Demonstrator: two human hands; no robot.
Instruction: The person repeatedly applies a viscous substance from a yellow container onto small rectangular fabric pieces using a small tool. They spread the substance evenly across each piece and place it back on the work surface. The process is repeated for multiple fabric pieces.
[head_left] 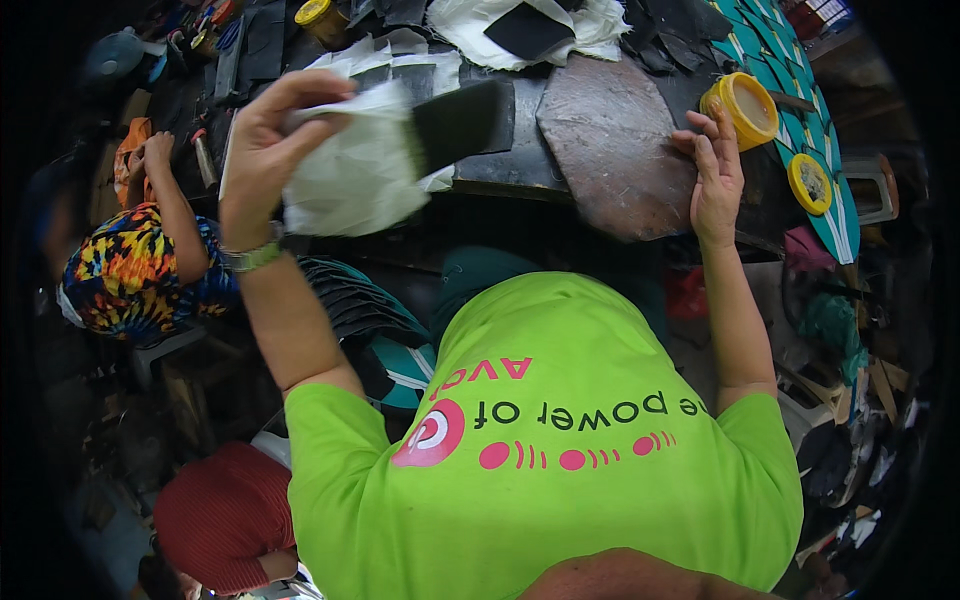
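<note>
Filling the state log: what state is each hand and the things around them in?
Left hand, closed on sheet
White sheet, crumpled, held up, motion-blurred
Black piece, sticking out past sheet, blurred
Right hand, open, by jar; contact unclear
Yellow jar, uncovered, pale contents
Brown board, bare
Yellow disc, greyish centre; lid or tub unclear
Watch, worn on left wrist

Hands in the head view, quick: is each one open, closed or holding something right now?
Left hand: closed on a white sheet, blurred.
Right hand: open, seemingly holding nothing, beside the yellow tub; contact unclear.
</note>
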